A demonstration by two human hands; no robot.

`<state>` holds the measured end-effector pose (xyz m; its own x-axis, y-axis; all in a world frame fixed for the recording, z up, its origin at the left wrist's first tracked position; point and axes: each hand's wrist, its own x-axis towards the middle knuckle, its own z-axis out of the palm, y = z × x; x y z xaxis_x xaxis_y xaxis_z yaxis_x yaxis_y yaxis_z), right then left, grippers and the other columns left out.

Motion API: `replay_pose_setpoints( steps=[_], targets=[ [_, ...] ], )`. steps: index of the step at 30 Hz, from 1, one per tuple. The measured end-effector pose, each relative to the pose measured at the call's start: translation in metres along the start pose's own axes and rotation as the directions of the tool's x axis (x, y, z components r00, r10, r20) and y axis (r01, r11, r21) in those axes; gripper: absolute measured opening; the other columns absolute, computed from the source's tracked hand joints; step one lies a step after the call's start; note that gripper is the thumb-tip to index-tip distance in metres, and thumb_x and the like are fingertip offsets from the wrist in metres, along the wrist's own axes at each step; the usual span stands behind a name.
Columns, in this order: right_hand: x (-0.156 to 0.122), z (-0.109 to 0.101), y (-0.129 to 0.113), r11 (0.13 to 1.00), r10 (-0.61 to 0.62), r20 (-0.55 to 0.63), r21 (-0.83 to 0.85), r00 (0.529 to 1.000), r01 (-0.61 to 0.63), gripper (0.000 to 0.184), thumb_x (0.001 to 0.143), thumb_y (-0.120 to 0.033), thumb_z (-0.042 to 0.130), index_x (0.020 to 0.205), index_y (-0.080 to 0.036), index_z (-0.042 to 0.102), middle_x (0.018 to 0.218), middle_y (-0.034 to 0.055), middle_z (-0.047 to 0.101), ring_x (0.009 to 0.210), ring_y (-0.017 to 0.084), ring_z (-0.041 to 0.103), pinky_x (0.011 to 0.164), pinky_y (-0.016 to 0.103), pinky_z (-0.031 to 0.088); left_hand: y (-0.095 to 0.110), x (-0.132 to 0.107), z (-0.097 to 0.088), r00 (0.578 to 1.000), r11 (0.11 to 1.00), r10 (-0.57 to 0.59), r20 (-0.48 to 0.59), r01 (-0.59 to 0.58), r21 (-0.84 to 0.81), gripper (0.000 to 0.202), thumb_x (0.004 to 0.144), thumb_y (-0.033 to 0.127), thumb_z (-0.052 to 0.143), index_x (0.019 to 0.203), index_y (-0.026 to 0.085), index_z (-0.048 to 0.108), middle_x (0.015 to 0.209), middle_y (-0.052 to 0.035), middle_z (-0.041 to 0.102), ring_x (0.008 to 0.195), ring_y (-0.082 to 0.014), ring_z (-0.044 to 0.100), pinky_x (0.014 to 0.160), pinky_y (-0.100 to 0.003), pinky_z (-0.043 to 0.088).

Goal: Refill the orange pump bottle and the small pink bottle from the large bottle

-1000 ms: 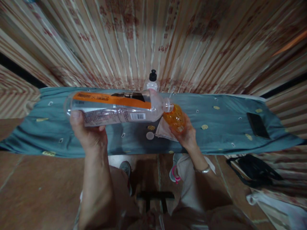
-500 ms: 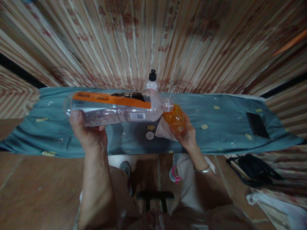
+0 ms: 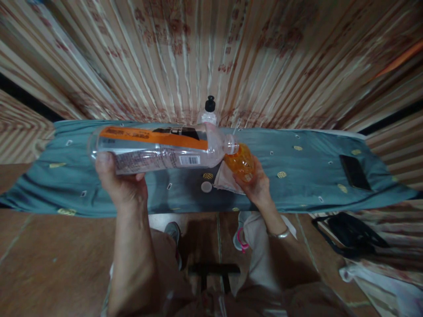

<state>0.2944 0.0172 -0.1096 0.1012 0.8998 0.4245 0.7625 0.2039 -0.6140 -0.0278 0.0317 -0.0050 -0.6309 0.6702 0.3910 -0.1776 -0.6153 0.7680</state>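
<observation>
My left hand (image 3: 120, 185) grips a large clear plastic bottle (image 3: 158, 148) with an orange label, held sideways with its open neck pointing right. Its mouth touches the top of a small orange glass (image 3: 240, 162) that my right hand (image 3: 256, 187) holds just above the blue cloth-covered table (image 3: 307, 171). A round white cap (image 3: 206, 187) lies on the cloth below the bottle. A pale folded cloth (image 3: 224, 180) sits under the glass, partly hidden by my right hand.
A small bottle with a black cap (image 3: 209, 112) stands at the table's far edge against the striped curtain. A dark phone (image 3: 354, 172) lies at the table's right end. A black bag (image 3: 350, 235) rests on the floor at right.
</observation>
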Motion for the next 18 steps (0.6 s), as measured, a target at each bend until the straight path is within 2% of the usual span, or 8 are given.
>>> replay_pose_setpoints(
  steps=[3,12,18],
  targets=[
    [0.0002,0.0000,-0.0010,1.000,0.005,-0.004,0.000,1.000,-0.005,0.083,0.078,-0.043,0.082,0.150,-0.016,0.052,0.139,0.0199,0.074,0.123,0.036,0.075,0.106,0.052,0.062,0.0017,-0.0013,0.0026,1.000,1.000,-0.002,-0.005,0.002,-0.002,0.060,0.065,0.067,0.077,0.103,0.021,0.079,0.085,-0.0023,0.055,0.061,-0.0084,0.041,0.036,-0.012,0.016],
    [-0.0006,0.0010,0.0040,1.000,-0.027,-0.001,-0.006,1.000,0.027,0.080,0.081,-0.044,0.080,0.151,-0.018,0.053,0.143,0.0184,0.072,0.127,0.036,0.073,0.106,0.053,0.062,0.0041,-0.0024,0.0037,0.999,1.000,-0.015,-0.047,0.015,0.000,0.049,0.062,0.064,0.078,0.085,0.021,0.079,0.078,-0.0019,0.053,0.060,-0.0096,0.039,0.035,-0.013,0.017],
    [-0.0001,0.0015,0.0054,1.000,-0.026,-0.001,-0.007,1.000,0.026,0.082,0.079,-0.042,0.080,0.151,-0.017,0.052,0.144,0.0206,0.071,0.129,0.037,0.072,0.107,0.055,0.061,0.0028,-0.0015,0.0035,1.000,1.000,-0.003,-0.027,0.003,-0.012,0.055,0.064,0.065,0.077,0.099,0.022,0.080,0.086,-0.0026,0.057,0.062,-0.0095,0.041,0.037,-0.012,0.014]
  ],
)
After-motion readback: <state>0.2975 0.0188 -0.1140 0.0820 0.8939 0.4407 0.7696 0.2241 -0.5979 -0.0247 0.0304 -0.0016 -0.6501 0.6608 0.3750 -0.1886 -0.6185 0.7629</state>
